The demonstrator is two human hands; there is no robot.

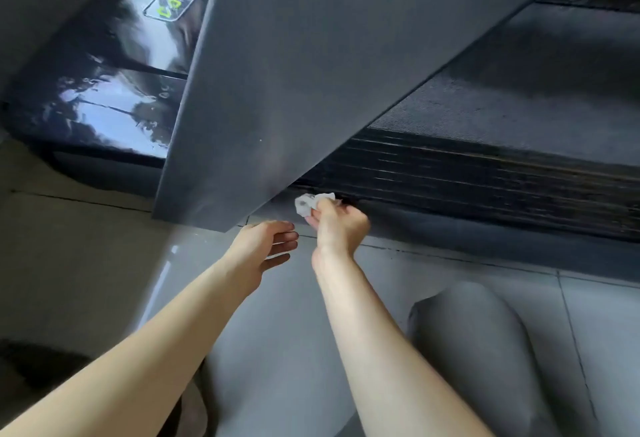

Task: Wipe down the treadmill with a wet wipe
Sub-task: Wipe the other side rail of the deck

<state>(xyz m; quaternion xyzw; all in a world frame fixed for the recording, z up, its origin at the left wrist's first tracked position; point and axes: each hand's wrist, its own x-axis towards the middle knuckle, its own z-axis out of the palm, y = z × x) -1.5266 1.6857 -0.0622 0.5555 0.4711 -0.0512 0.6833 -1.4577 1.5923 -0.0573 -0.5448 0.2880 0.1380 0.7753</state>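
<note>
A broad grey post (294,73) slants down from twelve o'clock and hides much of the treadmill (519,100), whose belt runs off the frame at two o'clock. Just below centre, the right hand (341,225) pinches a crumpled wipe (304,204) at the near edge of the ribbed side rail (485,173), part of it buried in the curled fingers. The left hand (266,246) hovers at its nine o'clock, fingers straight, holding nothing, above open floor tiles (450,263).
</note>
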